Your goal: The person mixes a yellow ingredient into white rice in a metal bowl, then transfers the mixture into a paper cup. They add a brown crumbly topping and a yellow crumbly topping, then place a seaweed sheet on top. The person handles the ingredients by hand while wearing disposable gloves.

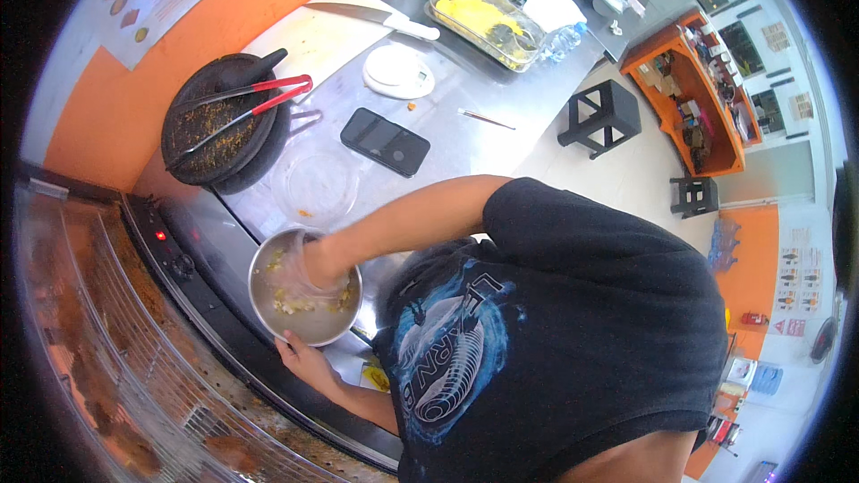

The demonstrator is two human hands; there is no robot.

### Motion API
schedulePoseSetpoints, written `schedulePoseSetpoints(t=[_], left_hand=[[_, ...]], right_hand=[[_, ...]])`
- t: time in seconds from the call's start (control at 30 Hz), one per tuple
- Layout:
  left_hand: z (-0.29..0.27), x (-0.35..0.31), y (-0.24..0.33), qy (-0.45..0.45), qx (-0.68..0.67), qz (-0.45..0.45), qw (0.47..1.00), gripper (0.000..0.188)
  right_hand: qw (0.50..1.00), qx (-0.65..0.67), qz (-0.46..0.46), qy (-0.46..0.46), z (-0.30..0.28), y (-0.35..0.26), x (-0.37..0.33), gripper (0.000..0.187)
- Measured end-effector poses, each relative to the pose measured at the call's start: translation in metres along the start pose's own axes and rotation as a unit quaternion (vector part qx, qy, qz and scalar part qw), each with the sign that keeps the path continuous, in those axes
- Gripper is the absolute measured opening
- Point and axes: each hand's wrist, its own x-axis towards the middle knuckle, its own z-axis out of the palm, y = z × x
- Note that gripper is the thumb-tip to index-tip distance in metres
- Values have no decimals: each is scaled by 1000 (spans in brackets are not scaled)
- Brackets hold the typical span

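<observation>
A round metal bowl (313, 329) sits at the left edge of the steel counter, with small pale and yellowish chopped pieces in it. My left hand (304, 362) grips the bowl's near rim, thumb on the edge. Down inside the bowl is my right hand (324, 266), among the pieces; motion smears its fingers, so their shape cannot be made out. Just behind the bowl lies a clear round dish (313, 186). A black phone (385, 141) rests to the right of that dish.
Behind are a dark stone mortar (201, 139) bearing red-handled tongs (277, 94), a cutting board (300, 40) with a knife (376, 18), a white scale (398, 72) and a glass dish of yellow food (483, 22). A wire-racked appliance (134, 331) borders the left. Black stools (601, 116) stand rightward.
</observation>
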Motion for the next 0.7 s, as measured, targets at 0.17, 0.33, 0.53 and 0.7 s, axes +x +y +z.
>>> schedulePoseSetpoints(t=[0.17,0.33,0.53,0.7], left_hand=[[0,0,5,1,57,12,998,36],[-1,0,5,-14,27,25,999,36],[1,-2,3,-15,-39,-15,999,34],[0,-3,7,-17,56,20,998,34]], right_hand=[[989,91,75,-91,25,-8,3,32],[982,175,66,11,-16,-5,2,33],[978,106,70,-167,-41,18,7,30],[998,29,-8,-57,21,-6,-12,26]])
